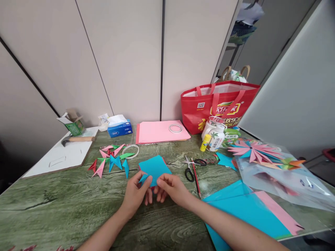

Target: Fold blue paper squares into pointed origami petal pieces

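Observation:
My left hand (134, 193) pinches a small folded piece of blue paper (143, 178) between thumb and fingers. Close beside it, my right hand (174, 188) is closed with thumb against forefinger; what lies between them, if anything, is hidden. Just behind both hands is a stack of square paper (156, 165), blue on top with a pink edge showing. Farther back to the left lie several folded blue paper points (115, 162), along with pink, green and red ones. Scissors (188, 170) with black handles rest to the right, over a red pencil (196, 178).
A white tape roll (138, 151) lies near the folded pieces. Behind are pink sheets (157, 131), a tissue box (120, 128) and a red bag (193, 113). A glue stick (205, 142) stands right, beyond large blue sheets (243, 212). A hammer (78, 139) lies left.

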{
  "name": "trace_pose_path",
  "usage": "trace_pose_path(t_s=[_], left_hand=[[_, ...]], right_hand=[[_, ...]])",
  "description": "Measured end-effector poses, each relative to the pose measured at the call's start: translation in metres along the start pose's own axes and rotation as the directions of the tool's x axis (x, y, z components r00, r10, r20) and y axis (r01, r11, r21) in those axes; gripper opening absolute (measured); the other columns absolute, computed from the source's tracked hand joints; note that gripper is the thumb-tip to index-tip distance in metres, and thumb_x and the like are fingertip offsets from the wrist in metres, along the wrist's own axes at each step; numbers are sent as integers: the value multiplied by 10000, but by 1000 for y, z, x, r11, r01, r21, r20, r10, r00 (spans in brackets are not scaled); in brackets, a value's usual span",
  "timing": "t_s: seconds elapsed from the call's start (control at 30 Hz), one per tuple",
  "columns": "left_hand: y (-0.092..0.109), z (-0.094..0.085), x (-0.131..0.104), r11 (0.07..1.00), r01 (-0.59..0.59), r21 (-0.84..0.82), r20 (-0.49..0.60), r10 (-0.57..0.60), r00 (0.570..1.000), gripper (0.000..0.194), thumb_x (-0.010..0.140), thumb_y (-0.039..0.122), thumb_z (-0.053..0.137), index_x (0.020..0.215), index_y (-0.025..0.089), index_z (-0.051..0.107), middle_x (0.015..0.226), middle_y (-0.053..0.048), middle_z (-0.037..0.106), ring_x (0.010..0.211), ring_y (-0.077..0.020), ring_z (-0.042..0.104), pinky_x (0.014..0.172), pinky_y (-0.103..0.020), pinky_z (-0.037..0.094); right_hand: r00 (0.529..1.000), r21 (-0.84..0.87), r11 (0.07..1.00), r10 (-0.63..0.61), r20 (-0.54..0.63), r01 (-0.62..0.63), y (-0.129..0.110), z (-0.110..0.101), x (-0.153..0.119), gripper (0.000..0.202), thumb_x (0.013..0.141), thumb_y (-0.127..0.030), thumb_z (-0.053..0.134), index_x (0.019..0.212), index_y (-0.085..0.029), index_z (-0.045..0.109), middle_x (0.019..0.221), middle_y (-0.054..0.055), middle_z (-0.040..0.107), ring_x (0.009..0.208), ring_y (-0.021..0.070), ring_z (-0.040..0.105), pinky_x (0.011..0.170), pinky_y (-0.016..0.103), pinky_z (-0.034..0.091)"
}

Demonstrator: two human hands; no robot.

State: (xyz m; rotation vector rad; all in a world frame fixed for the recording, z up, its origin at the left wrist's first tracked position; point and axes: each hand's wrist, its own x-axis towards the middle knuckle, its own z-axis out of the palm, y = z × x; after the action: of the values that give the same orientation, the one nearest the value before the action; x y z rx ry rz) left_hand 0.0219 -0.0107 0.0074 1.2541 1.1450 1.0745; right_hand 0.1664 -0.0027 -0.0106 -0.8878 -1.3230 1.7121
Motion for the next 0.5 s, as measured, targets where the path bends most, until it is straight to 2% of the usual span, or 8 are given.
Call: trace_pose_path(t_s=[0.1,0.17,0.27,0.4,0.5], left_hand=[[0,-2,2,999,-5,-42,-15,5,1000,232,722,388,559,719,178,460,327,74,490,244,-88,440,254,-144,317],[-1,-2,2,998,3,-62,-10,-4,1000,231,721,384,562,727,174,466,328,66,500,246,-93,445,250,-144,313],[-1,-1,2,995,21,-92,-3,-22,1000,229,722,380,562,723,169,471,310,62,498,235,-95,439,246,-144,307],[-1,0,2,992,43,-117,11,-42,999,229,726,379,556,722,166,471,312,59,498,234,-97,443,245,-147,316],[-2,1,3,991,53,-126,23,-50,998,235,722,382,559,715,167,465,315,56,503,237,-101,451,241,-150,319]], right_hand=[[1000,73,997,8,23,-10,-4,-1,1,380,703,-505,532,725,-126,504,675,27,613,474,84,561,420,206,454],[1000,74,997,-2,16,1,-4,-1,1,356,650,-457,614,742,-131,505,623,4,600,469,89,557,417,208,457],[997,44,998,-48,-56,50,-3,0,0,342,589,-376,692,750,-147,496,533,-44,555,454,87,542,424,205,457],[978,-38,990,-140,-153,136,0,2,-2,270,626,-359,669,700,-154,510,576,-22,559,503,98,553,468,222,469],[949,-168,957,-266,-168,238,0,1,-4,218,672,-360,629,654,-164,536,689,16,577,539,107,554,478,238,467]])
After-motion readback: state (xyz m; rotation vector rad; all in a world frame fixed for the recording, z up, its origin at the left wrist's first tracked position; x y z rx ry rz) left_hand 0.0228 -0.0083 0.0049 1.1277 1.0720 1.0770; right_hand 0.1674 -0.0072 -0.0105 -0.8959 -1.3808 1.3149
